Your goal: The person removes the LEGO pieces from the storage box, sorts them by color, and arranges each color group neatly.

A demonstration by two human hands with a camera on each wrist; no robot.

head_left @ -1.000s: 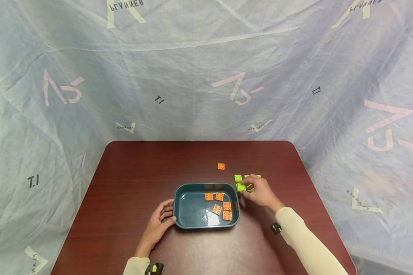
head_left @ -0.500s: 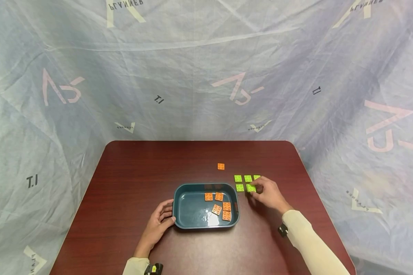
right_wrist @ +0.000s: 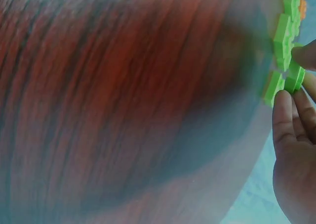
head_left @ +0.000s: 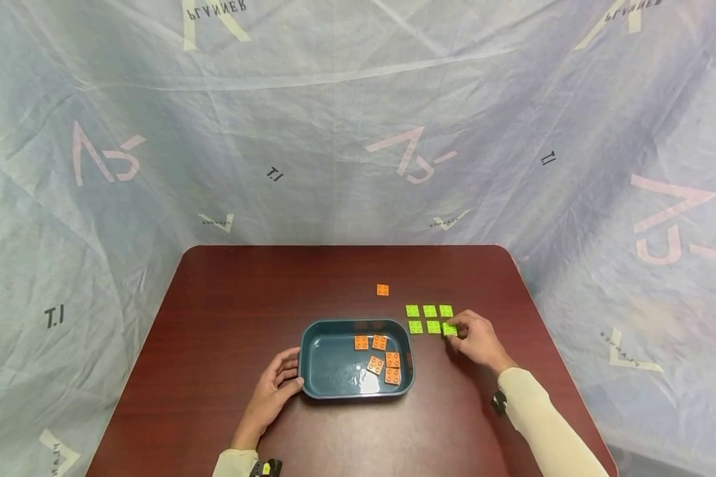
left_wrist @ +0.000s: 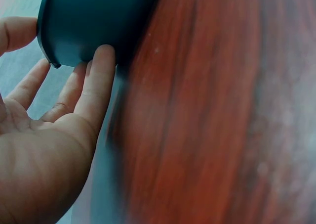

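Note:
My left hand (head_left: 271, 391) rests against the left end of a dark teal tray (head_left: 328, 395). In the left wrist view its fairly straight fingers (left_wrist: 101, 70) touch the tray's outer wall (left_wrist: 94, 31). At the right, my right hand (head_left: 480, 339) pinches a green toy brick (head_left: 450, 330) at the right end of the near row of green bricks. The right wrist view shows the held brick (right_wrist: 295, 77) between thumb and fingers, close over another green brick (right_wrist: 272, 88). Two more green bricks (head_left: 416, 327) continue that row leftward, and three form the far row (head_left: 429, 311).
Several orange bricks (head_left: 376, 365) lie in the right half of the tray. One orange brick (head_left: 382, 290) sits on the dark red-brown table (head_left: 244, 291) beyond the tray. A grey printed cloth (head_left: 334, 165) hangs behind the table.
My right hand has moved to the right along the near green row, holding a green brick, and its earlier places now show bricks uncovered. The left hand and tray stay put.

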